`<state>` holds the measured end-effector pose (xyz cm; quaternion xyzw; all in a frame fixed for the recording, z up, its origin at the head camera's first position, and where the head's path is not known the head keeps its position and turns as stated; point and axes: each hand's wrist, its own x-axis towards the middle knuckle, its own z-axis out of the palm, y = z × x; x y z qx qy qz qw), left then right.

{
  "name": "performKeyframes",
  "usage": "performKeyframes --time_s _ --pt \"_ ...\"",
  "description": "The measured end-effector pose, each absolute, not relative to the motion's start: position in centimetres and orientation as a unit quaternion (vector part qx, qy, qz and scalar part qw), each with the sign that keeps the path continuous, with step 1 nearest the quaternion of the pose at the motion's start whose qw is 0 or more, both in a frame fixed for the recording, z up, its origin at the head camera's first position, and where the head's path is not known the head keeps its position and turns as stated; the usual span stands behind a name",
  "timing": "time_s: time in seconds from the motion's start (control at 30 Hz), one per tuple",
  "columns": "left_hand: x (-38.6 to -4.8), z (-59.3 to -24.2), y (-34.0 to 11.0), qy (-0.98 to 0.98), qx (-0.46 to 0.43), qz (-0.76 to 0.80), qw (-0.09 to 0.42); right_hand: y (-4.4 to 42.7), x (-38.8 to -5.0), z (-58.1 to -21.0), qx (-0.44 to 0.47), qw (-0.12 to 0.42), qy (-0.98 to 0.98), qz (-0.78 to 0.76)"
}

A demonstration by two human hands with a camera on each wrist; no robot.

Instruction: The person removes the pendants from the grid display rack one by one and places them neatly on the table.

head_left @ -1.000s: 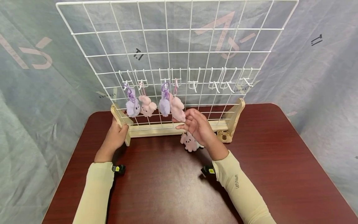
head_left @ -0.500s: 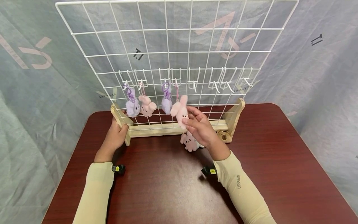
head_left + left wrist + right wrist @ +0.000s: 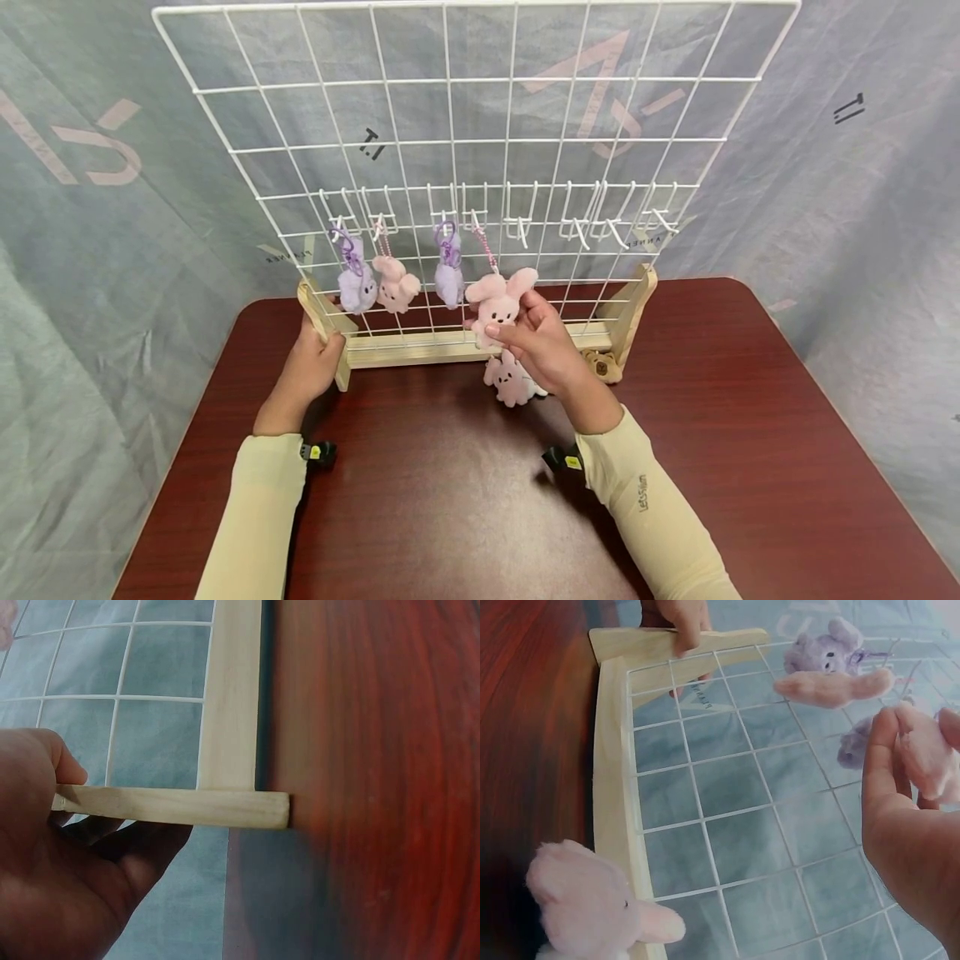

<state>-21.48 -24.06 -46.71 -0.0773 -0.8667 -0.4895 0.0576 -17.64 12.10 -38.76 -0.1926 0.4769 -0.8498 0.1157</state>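
A pink plush bunny keychain [image 3: 498, 308] hangs by its beaded chain from a hook on the white wire grid [image 3: 480, 142]. My right hand [image 3: 546, 343] pinches its body, thumb in front and fingers behind; its face points forward. In the right wrist view, the same bunny [image 3: 928, 754] sits between the fingers and thumb. My left hand [image 3: 311, 358] grips the wooden side foot [image 3: 322, 321] of the rack, and the left wrist view shows thumb and fingers around that wooden foot [image 3: 172, 806]. Left of the held bunny hangs a purple plush keychain [image 3: 449, 279], its face not visible.
Another purple plush [image 3: 357, 287] and a pink plush [image 3: 397, 285] hang farther left. Several bare hooks [image 3: 577, 232] line the right side. A pink plush [image 3: 512, 379], partly over something white, and a brown bear plush [image 3: 602, 365] lie on the table [image 3: 450, 483] by the rack's base.
My right hand has taken hold of the pink bunny and turned it from side-on to face forward, drawing it slightly right. The left hand keeps its grip on the wooden foot.
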Motion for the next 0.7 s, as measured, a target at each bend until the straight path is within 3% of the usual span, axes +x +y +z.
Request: performKeyframes --time_s 0.7 --pt "-21.7 -46.9 -24.2 -0.862 -0.082 -0.497 0.052 12.6 -15.5 -36.0 -0.244 0.134 0.476 -0.834"
